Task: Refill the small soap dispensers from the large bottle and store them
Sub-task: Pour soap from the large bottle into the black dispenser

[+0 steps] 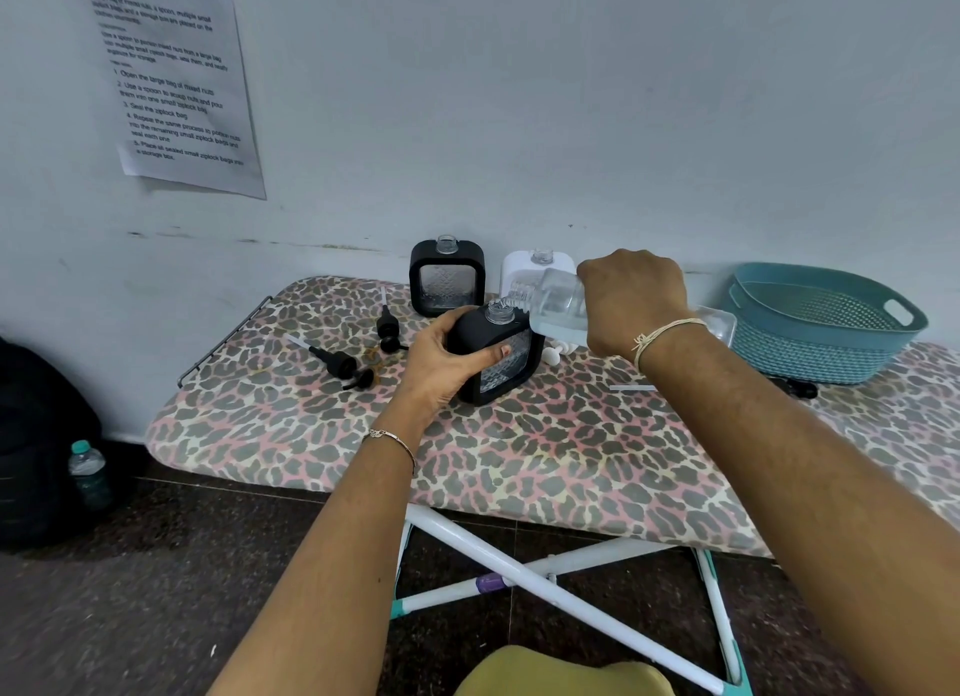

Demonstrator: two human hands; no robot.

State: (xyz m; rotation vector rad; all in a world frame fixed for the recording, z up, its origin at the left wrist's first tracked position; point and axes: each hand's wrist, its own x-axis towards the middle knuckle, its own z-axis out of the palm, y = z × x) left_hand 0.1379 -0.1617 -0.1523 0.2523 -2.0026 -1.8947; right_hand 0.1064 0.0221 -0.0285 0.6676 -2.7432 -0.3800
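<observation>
My left hand grips a black square dispenser standing on the leopard-print board, its neck open. My right hand holds the large clear bottle tipped sideways, its mouth right at the dispenser's neck; clear liquid sits in the bottle. Behind stand a second black dispenser and a white dispenser, both uncapped. Two black pump heads lie to the left of my left hand. A white pump head lies under the bottle.
A teal plastic basket sits at the right end of the board. A white tube and a dark pump part lie near it. The wall is close behind. A water bottle and a black bag are on the floor left.
</observation>
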